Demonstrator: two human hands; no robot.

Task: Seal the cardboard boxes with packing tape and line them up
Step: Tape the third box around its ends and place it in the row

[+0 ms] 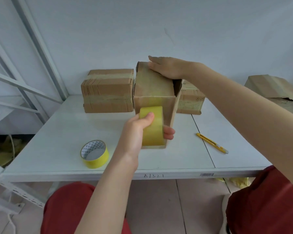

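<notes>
Centrally, we see the open cardboard box [152, 85] standing on the white table [66, 132], its near face towards us and a gap showing at its right top corner. Left hand [135, 132] grips the yellow tape roll [153, 130], thumb over the rim and fingers curled round the far side, the roll pressed against the box's near face. A faint yellow strip shows just above the roll. Right hand [166, 67] lies flat on the box top, fingers straight. Behind, left: a taped box [107, 92], touching or just beside it. Behind, right: another box [190, 102], partly hidden. Spare tape roll [95, 153] lies near the front edge; yellow utility knife [211, 143] lies to the right.
</notes>
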